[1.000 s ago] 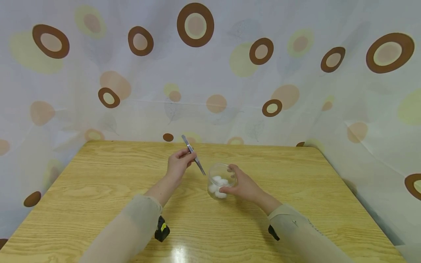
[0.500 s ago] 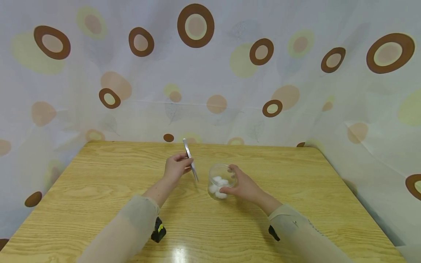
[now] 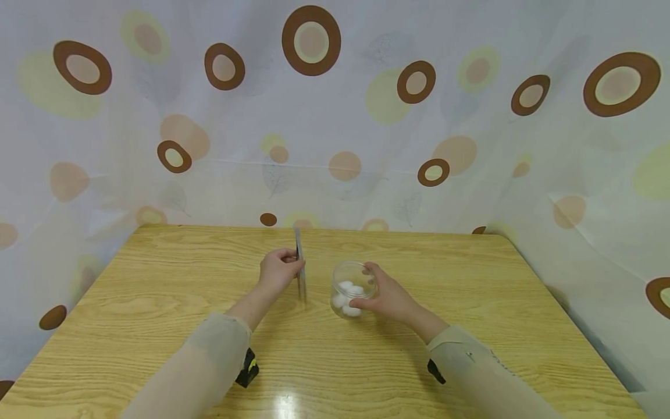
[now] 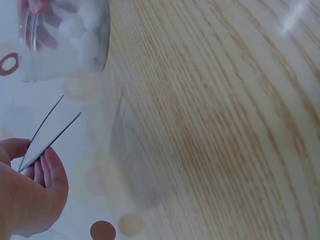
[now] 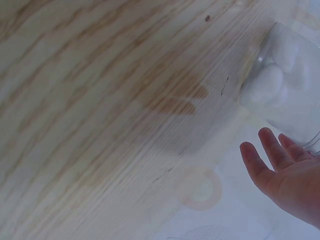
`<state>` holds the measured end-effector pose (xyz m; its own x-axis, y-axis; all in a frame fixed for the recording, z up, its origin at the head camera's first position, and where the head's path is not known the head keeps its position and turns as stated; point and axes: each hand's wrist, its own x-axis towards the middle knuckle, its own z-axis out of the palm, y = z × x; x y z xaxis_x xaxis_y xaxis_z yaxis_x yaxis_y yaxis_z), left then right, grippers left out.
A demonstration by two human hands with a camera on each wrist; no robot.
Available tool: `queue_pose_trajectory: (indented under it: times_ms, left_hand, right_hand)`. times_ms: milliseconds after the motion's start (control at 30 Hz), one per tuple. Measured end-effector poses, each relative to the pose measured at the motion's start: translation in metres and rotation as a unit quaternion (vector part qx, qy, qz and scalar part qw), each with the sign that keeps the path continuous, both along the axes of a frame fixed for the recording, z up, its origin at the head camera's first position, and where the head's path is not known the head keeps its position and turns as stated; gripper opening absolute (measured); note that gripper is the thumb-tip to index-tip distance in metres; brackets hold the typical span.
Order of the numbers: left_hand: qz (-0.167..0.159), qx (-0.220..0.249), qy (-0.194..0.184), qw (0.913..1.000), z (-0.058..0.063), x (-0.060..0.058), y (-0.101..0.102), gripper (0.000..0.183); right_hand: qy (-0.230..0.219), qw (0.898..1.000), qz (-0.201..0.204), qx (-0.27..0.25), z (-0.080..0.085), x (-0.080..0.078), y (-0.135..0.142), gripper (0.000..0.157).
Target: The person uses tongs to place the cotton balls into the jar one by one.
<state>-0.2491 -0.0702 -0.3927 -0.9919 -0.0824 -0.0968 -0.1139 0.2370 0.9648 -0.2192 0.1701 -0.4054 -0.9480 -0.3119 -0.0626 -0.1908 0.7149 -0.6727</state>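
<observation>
My left hand (image 3: 276,272) pinches a pair of metal tweezers (image 3: 299,251) between thumb and fingers, held upright above the table, left of the jar. In the left wrist view, the tweezers' (image 4: 64,129) two tips stand apart with nothing between them. My right hand (image 3: 388,295) grips the right side of a clear, lidless jar (image 3: 340,273), thumb in front and fingers behind. Several white cotton balls (image 3: 344,300) lie at the jar's bottom. The right wrist view shows some fingers of the right hand (image 5: 292,182) extended beside the jar (image 5: 300,112).
A wood-grain table (image 3: 199,273) lies under both hands. Behind it and along its sides hangs a pale curtain (image 3: 345,122) with brown and yellow round patterns. Black wrist straps show under the sleeves (image 3: 196,361).
My left hand has drawn the tweezers leftward and down, away from the jar, and turned them from slanted to nearly upright. The right hand and the jar have stayed put.
</observation>
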Motion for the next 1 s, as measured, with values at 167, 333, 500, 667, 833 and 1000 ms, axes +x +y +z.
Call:
queue_pose_trajectory:
  times_ms: [167, 333, 500, 667, 833, 1000]
  left_hand:
    - [-0.014, -0.085, 0.031, 0.9958, -0.005, 0.002, 0.0, 0.024]
    - [-0.027, -0.118, 0.051, 0.9913, -0.008, 0.004, 0.001, 0.024]
    - [-0.032, -0.139, 0.05, 0.9886, -0.009, 0.005, 0.002, 0.024]
    - [-0.036, -0.15, 0.042, 0.9871, -0.01, 0.006, 0.002, 0.022]
    - [-0.043, -0.166, 0.03, 0.9848, -0.013, 0.006, 0.002, 0.02]
    - [-0.055, -0.182, 0.023, 0.9815, -0.016, 0.008, 0.003, 0.02]
  right_hand:
    - [-0.001, 1.0, -0.001, -0.001, 0.001, 0.001, 0.0, 0.09]
    - [-0.003, 1.0, -0.001, -0.004, 0.001, 0.001, 0.0, 0.09]
    - [-0.003, 1.0, 0.001, -0.007, 0.001, 0.001, 0.0, 0.09]
    - [-0.006, 1.0, 0.001, -0.01, 0.001, 0.001, 0.0, 0.09]
    - [-0.007, 1.0, 0.002, -0.012, 0.001, 0.001, 0.001, 0.091]
    - [-0.008, 1.0, 0.001, -0.01, 0.0, 0.001, 0.001, 0.092]
